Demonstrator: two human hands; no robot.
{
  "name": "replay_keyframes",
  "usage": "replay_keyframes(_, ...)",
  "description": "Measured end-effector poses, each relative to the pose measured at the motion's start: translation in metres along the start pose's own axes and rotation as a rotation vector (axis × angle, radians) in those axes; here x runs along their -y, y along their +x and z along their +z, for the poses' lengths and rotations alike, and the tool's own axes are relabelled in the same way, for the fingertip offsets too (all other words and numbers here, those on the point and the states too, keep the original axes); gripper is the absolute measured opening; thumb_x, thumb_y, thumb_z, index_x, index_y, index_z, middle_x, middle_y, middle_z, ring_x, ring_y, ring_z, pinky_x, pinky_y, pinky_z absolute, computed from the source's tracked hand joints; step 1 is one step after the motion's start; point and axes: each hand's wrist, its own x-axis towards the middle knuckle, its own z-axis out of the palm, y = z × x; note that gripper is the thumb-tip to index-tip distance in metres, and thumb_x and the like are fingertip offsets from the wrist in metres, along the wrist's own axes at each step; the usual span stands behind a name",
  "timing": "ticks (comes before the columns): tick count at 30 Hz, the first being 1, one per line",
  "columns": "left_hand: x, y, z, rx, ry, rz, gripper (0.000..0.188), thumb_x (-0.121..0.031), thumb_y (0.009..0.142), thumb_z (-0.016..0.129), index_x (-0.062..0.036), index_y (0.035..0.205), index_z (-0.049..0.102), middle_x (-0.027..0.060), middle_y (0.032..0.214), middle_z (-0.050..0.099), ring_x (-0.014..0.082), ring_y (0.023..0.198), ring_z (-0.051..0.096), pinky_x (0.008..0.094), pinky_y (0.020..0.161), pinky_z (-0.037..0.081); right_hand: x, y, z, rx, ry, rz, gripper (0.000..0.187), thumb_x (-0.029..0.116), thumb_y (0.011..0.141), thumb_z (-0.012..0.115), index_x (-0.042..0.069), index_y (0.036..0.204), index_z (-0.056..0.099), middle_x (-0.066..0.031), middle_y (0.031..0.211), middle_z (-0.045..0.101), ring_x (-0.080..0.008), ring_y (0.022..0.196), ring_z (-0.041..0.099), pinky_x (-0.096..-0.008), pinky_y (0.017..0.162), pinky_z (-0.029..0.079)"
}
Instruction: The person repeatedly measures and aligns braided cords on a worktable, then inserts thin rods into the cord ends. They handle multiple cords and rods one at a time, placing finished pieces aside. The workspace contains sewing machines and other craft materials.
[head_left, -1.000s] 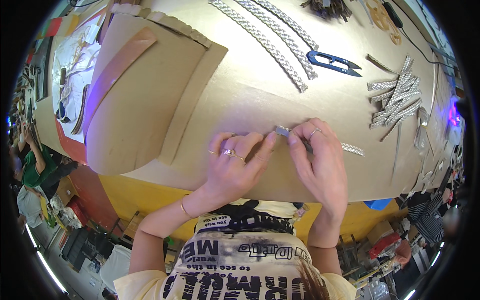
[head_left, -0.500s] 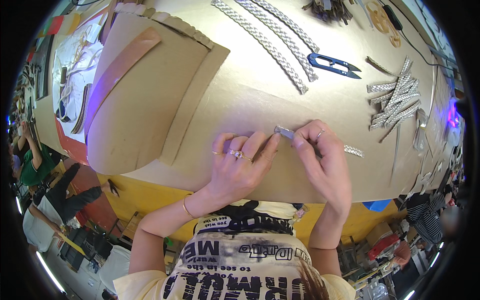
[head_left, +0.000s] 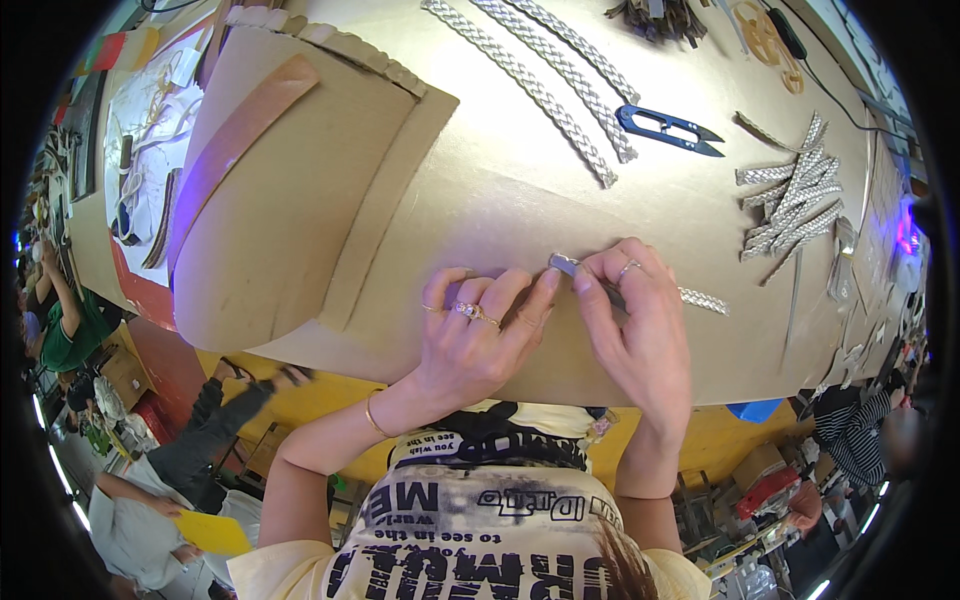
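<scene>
A silvery braided strap [head_left: 705, 301] lies on the table under my right hand, its right end showing beyond the wrist side. At its left end a narrow grey strip [head_left: 562, 264] crosses the braid. My right hand [head_left: 640, 315] pinches this grey strip between thumb and fingertips. My left hand [head_left: 485, 325] rests on the table, its index fingertip pressing the strap's left end while the other fingers curl. Whether its thumb also grips the strap is hidden. Farther off lie blue thread snips [head_left: 668, 130], blades pointing right.
Long braided straps [head_left: 540, 95] lie at the back beside the snips. Short braided pieces [head_left: 795, 190] are heaped at the right. A large curved tan sheet [head_left: 290, 190] with a brown strip [head_left: 240, 140] takes up the left. A person in white [head_left: 150, 520] is beyond the table's near-left edge.
My right hand has slid slightly left, closer to my left fingertip, and less of the grey strip shows. My left hand stays put. The person at lower left has moved.
</scene>
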Motion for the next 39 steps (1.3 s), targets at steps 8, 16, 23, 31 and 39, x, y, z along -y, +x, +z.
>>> replay_keyframes(8,-0.001,0.003,0.0,0.032,0.014,-0.006,0.047,-0.012,0.076,0.078,-0.009,0.122,0.07,0.0006,0.101,0.057,0.0167,0.083,0.052,0.0368,0.087,0.034,0.002,-0.001,0.001,0.012,-0.026,0.038,0.01,0.01,0.09,0.063,0.001,0.087,0.065,-0.0103,0.086,0.06,-0.0305,0.086,0.056,-0.0404,0.081,0.041)
replay_keyframes(16,-0.004,0.006,0.001,0.073,0.104,0.008,0.047,-0.013,0.077,0.077,-0.0074,0.123,0.069,0.0007,0.101,0.057,0.016,0.081,0.052,0.0366,0.086,0.035,0.004,-0.002,0.003,-0.042,-0.018,0.045,0.011,0.012,0.089,0.066,0.002,0.086,0.065,-0.0107,0.084,0.061,-0.0297,0.082,0.057,-0.0395,0.08,0.041)
replay_keyframes(23,-0.005,0.007,-0.001,0.11,0.231,0.084,0.048,-0.017,0.076,0.077,-0.0069,0.122,0.069,0.0015,0.102,0.059,0.0163,0.076,0.054,0.0387,0.086,0.043,-0.003,-0.015,-0.018,-0.032,-0.039,0.255,0.014,0.017,0.087,0.071,0.005,0.08,0.067,-0.0074,0.076,0.067,-0.0262,0.07,0.061,-0.0368,0.073,0.04)
replay_keyframes(31,-0.004,0.009,-0.002,0.119,0.263,0.121,0.048,-0.017,0.076,0.076,-0.0061,0.122,0.069,0.0021,0.101,0.059,0.0159,0.074,0.054,0.0416,0.093,0.044,-0.011,-0.015,-0.021,-0.037,-0.054,0.228,0.015,0.018,0.086,0.07,0.005,0.081,0.066,-0.0067,0.071,0.065,-0.0246,0.066,0.06,-0.037,0.072,0.038)
replay_keyframes(39,-0.005,0.009,-0.001,0.125,0.28,0.124,0.045,-0.016,0.077,0.075,-0.0065,0.121,0.07,0.0022,0.101,0.059,0.0157,0.074,0.054,0.0427,0.095,0.043,-0.012,-0.011,-0.019,-0.033,-0.046,0.24,0.014,0.018,0.085,0.069,0.006,0.08,0.067,-0.0066,0.07,0.065,-0.0245,0.064,0.06,-0.0364,0.071,0.037)
